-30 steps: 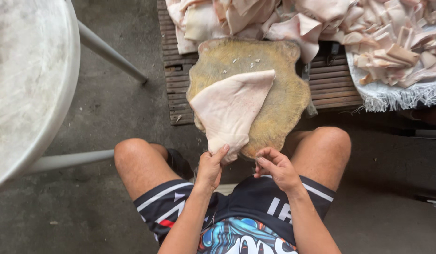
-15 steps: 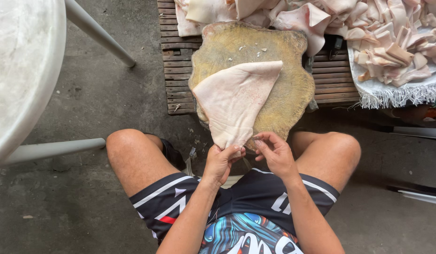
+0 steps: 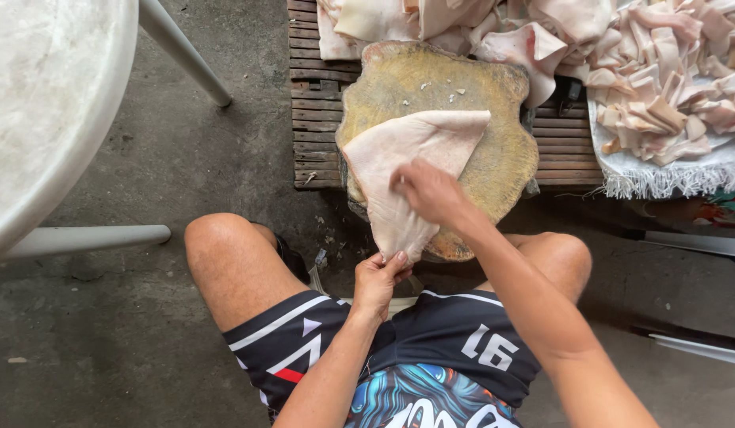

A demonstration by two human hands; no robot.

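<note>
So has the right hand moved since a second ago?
Yes. The right hand has gone from the chopping block's near edge up onto the pale skin sheet.

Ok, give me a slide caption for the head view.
Left hand pinches the pale skin sheet at its near tip; right hand rests flat on it.

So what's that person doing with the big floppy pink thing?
A person sits low on the ground with a pale pink sheet of raw skin spread on a round wooden chopping block. The left hand pinches the sheet's narrow end at the block's near edge. The right hand presses flat on its middle. Behind the block, more pale pieces lie piled on a white cloth and a slatted wooden pallet.
</note>
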